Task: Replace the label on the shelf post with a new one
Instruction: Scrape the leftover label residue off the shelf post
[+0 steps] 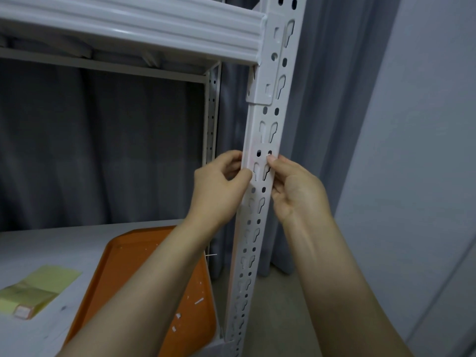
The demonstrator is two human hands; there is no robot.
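The white perforated shelf post (pixel 268 130) runs down the middle of the view. A faint pinkish patch on the post (pixel 253 153) sits just above my hands; whether it is a label or residue is unclear. My left hand (pixel 221 186) grips the post's left edge, thumb on its front face. My right hand (pixel 291 186) holds the right edge, its thumb tip pressed on the front by a slot. A yellow-green label sheet (pixel 38 287) lies on the lower shelf at left, with a small pink-edged piece (pixel 23 311) at its near corner.
An orange tray (pixel 144 256) with small white scraps lies on the lower shelf board (pixel 51 246) under my left forearm. A white shelf beam (pixel 128 24) crosses overhead. Grey curtains hang behind, and a pale wall (pixel 425 150) stands at right.
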